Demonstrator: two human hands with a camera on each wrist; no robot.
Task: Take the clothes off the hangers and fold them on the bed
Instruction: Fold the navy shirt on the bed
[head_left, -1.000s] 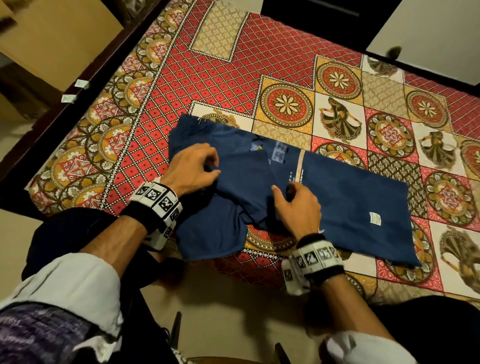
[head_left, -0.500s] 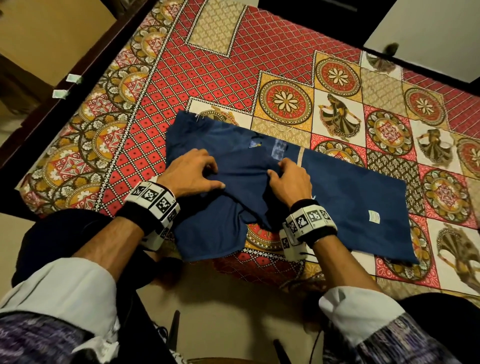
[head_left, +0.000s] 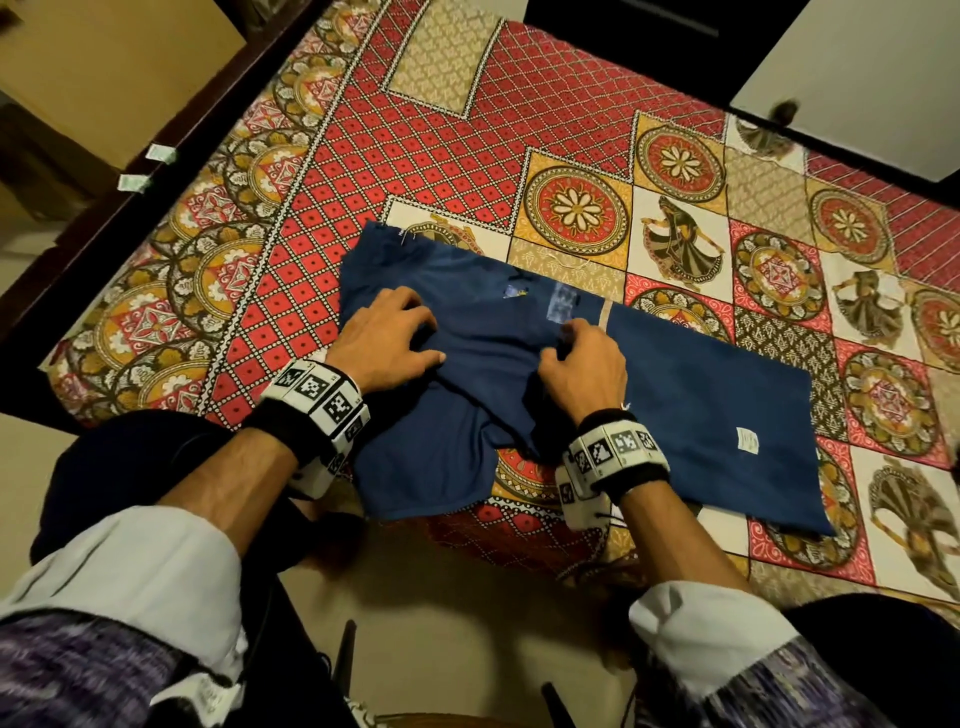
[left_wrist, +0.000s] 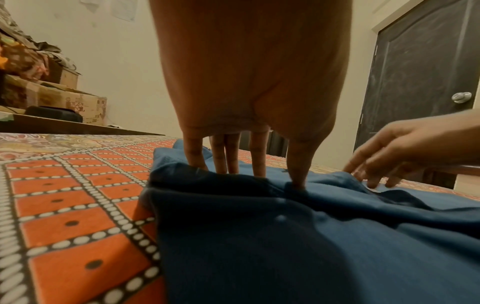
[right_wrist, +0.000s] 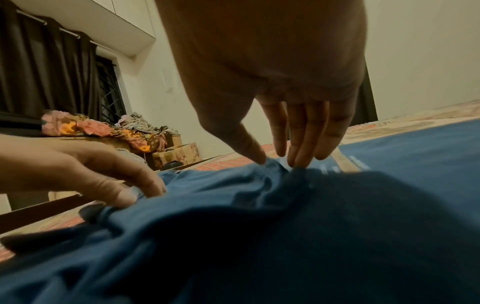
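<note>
A dark blue T-shirt (head_left: 701, 395) lies flat on the patterned red and yellow bedspread (head_left: 415, 156), near the bed's front edge. Its left part is folded over and bunched. My left hand (head_left: 395, 338) rests on that bunched part; in the left wrist view the left hand (left_wrist: 259, 179) has its fingers behind a ridge of the shirt (left_wrist: 285, 246) and its thumb in front, pinching it. My right hand (head_left: 576, 358) is close beside it; the right wrist view shows the right hand (right_wrist: 275, 162) pinching a small fold of the shirt (right_wrist: 285, 236) between thumb and fingers. No hanger is in view.
A dark wooden bed frame (head_left: 104, 208) runs along the left side. Cardboard boxes with a heap of clothes (right_wrist: 135, 131) stand beyond it. A dark door (left_wrist: 415, 82) is behind the bed. The floor (head_left: 441, 597) lies just below the bed's front edge.
My right hand has moved away from the bed's front edge, up and left toward the shirt's neck, drawing the folded part with it. My left hand has stayed in place.
</note>
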